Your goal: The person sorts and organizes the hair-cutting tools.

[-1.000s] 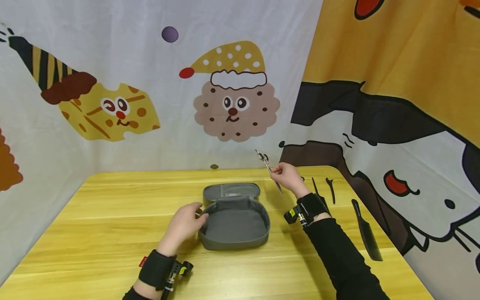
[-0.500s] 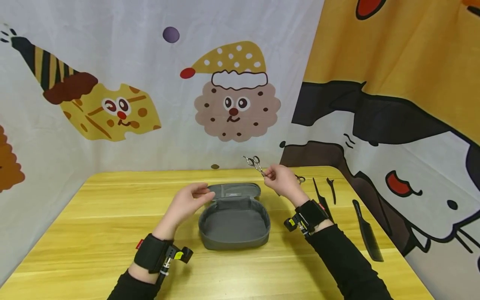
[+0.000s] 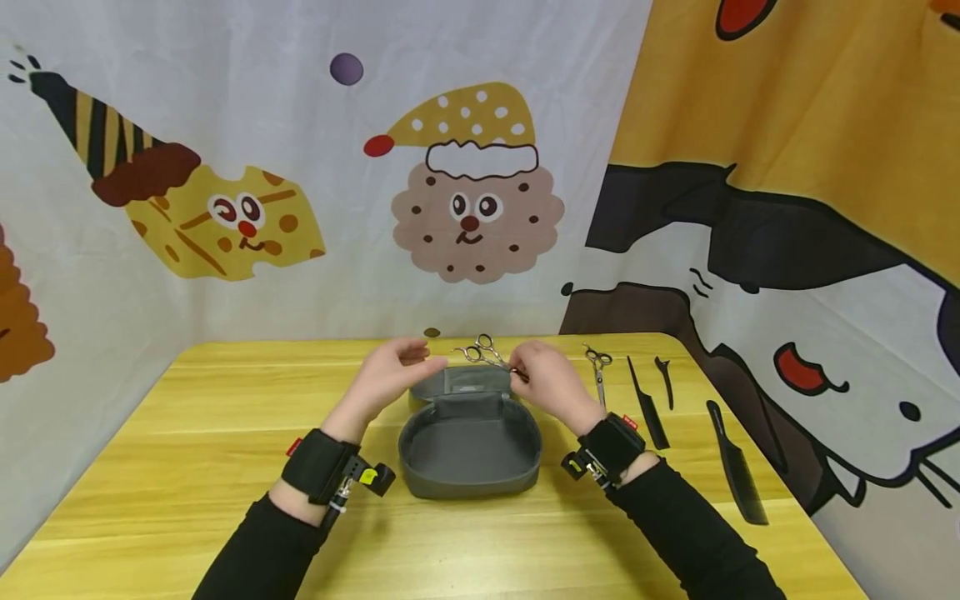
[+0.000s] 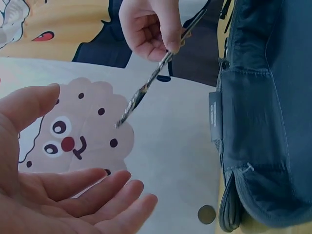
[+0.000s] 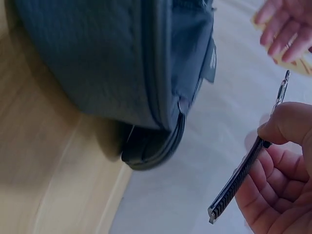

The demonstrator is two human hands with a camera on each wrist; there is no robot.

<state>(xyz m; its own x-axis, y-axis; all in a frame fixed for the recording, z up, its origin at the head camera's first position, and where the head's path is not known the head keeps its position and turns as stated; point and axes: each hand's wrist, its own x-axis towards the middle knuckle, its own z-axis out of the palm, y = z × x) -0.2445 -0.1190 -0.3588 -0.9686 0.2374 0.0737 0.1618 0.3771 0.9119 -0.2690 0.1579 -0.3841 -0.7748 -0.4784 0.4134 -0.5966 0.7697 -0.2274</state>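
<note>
In the head view, my right hand [image 3: 553, 383] pinches a pair of silver thinning scissors [image 3: 489, 353] above the case's lid, finger rings pointing left. The right wrist view shows the toothed blade of the thinning scissors [image 5: 239, 175] between thumb and fingers. My left hand [image 3: 386, 377] hovers left of the rings, apart from them, its palm turned toward the scissors. In the left wrist view the fingers of my left hand [image 4: 63, 195] are spread and hold nothing. Below both hands lies a grey zip case [image 3: 471, 487], its lid [image 3: 427, 385] folded back and nothing visible inside.
Right of the case lie another pair of scissors [image 3: 599, 360], a slim black comb [image 3: 651, 414], a small black clip-like piece [image 3: 666, 383] and a larger black handled comb [image 3: 738, 475]. A printed curtain [image 3: 300, 308] hangs behind the wooden table [image 3: 187, 467].
The right hand has carried the thinning scissors leftward, turning them flatter, over the case's lid. The left hand has risen from the case's left side toward the scissors' rings.
</note>
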